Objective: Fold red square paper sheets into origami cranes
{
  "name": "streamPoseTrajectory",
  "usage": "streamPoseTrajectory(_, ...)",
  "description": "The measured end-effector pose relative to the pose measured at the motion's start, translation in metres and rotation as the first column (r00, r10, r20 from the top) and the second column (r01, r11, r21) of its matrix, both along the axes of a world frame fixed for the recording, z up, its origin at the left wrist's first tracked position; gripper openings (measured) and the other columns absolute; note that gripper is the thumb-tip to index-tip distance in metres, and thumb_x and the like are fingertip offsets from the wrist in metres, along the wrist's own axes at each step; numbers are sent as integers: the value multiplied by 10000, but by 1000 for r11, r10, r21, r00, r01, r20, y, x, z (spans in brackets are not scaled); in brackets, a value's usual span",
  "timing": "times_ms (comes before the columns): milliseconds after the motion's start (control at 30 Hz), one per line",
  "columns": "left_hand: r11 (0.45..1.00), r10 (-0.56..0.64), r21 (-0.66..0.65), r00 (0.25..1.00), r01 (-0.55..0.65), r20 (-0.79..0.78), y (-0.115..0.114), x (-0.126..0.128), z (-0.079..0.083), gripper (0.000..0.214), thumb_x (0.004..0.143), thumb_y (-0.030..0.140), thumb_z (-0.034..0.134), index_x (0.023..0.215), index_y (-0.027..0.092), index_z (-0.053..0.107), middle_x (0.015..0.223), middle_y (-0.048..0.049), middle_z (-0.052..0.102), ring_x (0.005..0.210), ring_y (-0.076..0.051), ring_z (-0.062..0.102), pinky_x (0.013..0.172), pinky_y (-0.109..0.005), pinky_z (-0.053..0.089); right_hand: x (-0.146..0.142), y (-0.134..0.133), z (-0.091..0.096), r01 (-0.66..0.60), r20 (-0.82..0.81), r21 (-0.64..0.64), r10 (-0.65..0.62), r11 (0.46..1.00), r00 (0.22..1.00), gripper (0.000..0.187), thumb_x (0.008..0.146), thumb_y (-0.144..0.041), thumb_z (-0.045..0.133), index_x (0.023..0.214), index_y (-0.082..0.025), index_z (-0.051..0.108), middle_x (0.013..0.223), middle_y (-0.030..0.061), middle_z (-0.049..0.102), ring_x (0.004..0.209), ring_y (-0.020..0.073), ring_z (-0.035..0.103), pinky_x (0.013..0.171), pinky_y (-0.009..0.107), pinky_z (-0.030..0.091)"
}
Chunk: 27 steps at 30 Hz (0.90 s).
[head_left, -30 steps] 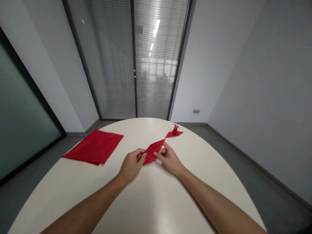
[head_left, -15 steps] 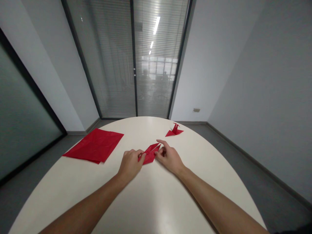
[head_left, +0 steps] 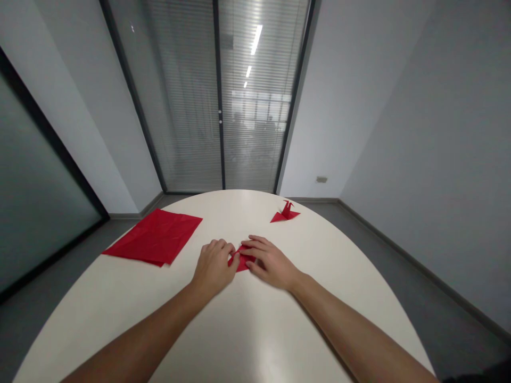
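A small piece of folded red paper (head_left: 242,263) lies on the table between my hands, largely covered by fingers. My left hand (head_left: 215,266) pinches its left end between thumb and fingers. Over its right part rests my right hand (head_left: 273,263), fingers stretched out and lying on the paper, the thumb low at the near edge. Farther back on the right stands a finished-looking red origami crane (head_left: 286,211) with spread wings. To the left are larger red paper sheets (head_left: 159,238), apart from both hands.
The round white table (head_left: 247,330) curves away on both sides. Beyond its far edge is a glass partition (head_left: 183,133) with blinds and a dark frame. A grey wall (head_left: 439,159) stands to the right, with a small socket plate (head_left: 321,180) low down.
My right hand has moved left across the folded paper, its fingers going from a curled pinch at the right edge to lying flat over it. My left hand keeps its hold.
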<state>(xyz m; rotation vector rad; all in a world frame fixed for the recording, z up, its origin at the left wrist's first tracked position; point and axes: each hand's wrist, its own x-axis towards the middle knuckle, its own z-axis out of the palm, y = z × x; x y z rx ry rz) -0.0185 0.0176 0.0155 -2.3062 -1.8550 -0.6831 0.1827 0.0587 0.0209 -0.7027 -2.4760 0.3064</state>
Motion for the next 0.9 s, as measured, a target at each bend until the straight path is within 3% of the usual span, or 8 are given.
streamPoseTrajectory(167, 1000, -16, 1, 999, 16, 35, 0, -3, -1, 132, 921, 241, 562, 996, 199, 661, 986, -80, 693, 953, -273, 618, 837, -411, 443, 0, 1, -1, -12, 26, 2, 11, 1000, 1000, 309, 915, -177, 592, 1195, -217, 717, 1283, 85, 685, 1303, 240, 537, 1162, 466, 381)
streamPoseTrajectory(333, 985, -170, 25, 985, 169, 23, 0, -1, 1, 154, 917, 144, 544, 969, 204, 676, 980, -59, 712, 946, -243, 614, 850, -391, 445, 0, 3, -7, 47, 1, 16, -47, 999, 999, 326, 903, -147, 570, 1184, -218, 720, 1216, 67, 723, 1220, 211, 601, 1168, 447, 367)
streamPoseTrajectory(533, 965, -263, 5, 965, 263, -3, -2, 0, 1, 197, 946, 169, 541, 1014, 210, 722, 984, -50, 756, 915, -240, 616, 822, -396, 461, 3, 9, -13, 183, -30, 8, -183, 983, 983, 324, 875, -143, 571, 1148, -213, 732, 1177, 64, 740, 1208, 236, 606, 1133, 473, 395)
streamPoseTrajectory(700, 954, -297, -23, 953, 298, 57, 0, 0, -1, 258, 944, 185, 574, 1155, 254, 705, 1087, -24, 754, 916, -226, 612, 806, -372, 485, 5, 8, -10, 176, -24, 11, -176, 984, 984, 302, 874, -243, 639, 1160, -187, 719, 1175, 92, 731, 1174, 263, 613, 1062, 446, 450)
streamPoseTrajectory(900, 959, -277, -30, 957, 280, 81, 5, -3, -5, 169, 922, 157, 608, 991, 221, 748, 1100, -35, 757, 948, -239, 656, 863, -396, 497, 5, 5, -7, 158, -7, 7, -158, 987, 987, 243, 875, -232, 645, 1103, -201, 724, 1134, 78, 733, 1057, 239, 652, 969, 390, 477)
